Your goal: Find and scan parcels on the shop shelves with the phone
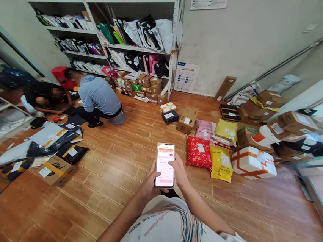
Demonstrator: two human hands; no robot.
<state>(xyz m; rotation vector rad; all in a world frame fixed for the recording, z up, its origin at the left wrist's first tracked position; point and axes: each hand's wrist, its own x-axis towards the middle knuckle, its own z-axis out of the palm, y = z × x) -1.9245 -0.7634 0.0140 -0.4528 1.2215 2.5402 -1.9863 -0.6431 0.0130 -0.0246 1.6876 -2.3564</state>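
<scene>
A smartphone (165,167) with a lit screen of white, orange and pink stands upright in front of my body. Around its left edge and lower back wraps my left hand (149,180), its thumb over the lower screen. At the right edge my right hand (179,172) grips the phone too, with its thumb against the screen's right side. Behind the phone, the fingers of both hands are mostly hidden. The screen's text is too small to read.
Parcels lie on the wooden floor (110,173): a red heart-patterned package (199,153), a white taped box (253,163) and cartons at right, and a carton (55,169) with bags at left. Two people, one in a light blue top (98,94), crouch by shelves (144,0) of parcels.
</scene>
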